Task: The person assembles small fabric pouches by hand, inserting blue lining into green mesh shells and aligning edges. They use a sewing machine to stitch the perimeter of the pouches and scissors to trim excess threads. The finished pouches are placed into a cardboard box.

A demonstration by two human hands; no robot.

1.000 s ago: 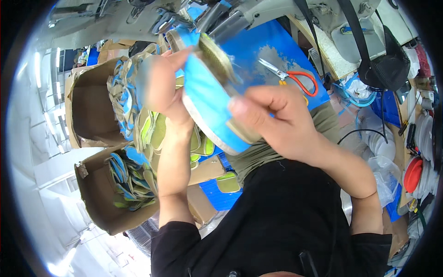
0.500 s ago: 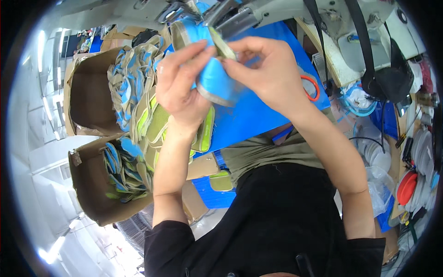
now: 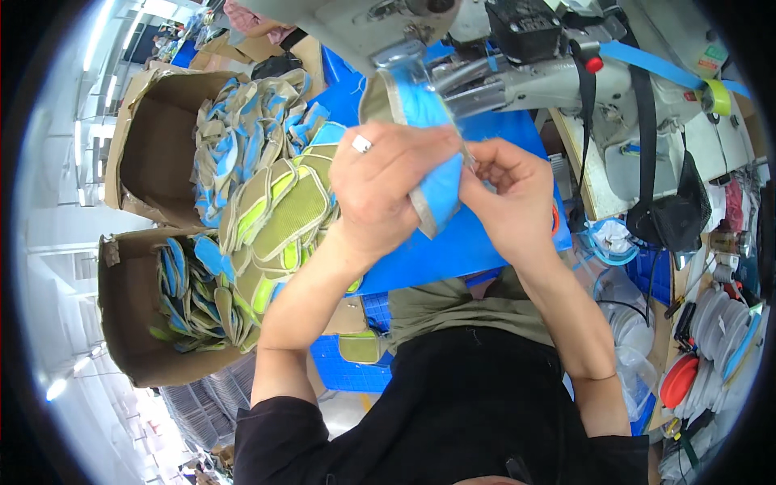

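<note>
A blue, tan-edged fabric piece (image 3: 439, 194) reaches up to the metal fittings of a sewing machine (image 3: 404, 56). My left hand (image 3: 388, 178) is closed on it, fingers across its face, a pale band round one finger. On its right edge, my right hand (image 3: 509, 194) pinches the same piece. Below them spreads a blue work surface (image 3: 420, 259). Green and tan padded pieces (image 3: 283, 210) lie heaped left of my left hand. A red scissor handle (image 3: 554, 218) peeks out behind my right hand, the rest hidden.
Cardboard boxes (image 3: 109, 307) stand on the left, the lower holding fabric pieces; blue-tan pieces (image 3: 242, 137) pile beside the upper. At right are a machine table (image 3: 719, 158), hanging black straps (image 3: 643, 129) and stacked reels (image 3: 719, 323). Another person's pink sleeve (image 3: 246, 18) shows at the top.
The view has shifted, showing more of the machine. My left hand has come across the piece's face; the piece has turned. My right hand has moved to its upper edge, pinching there.
</note>
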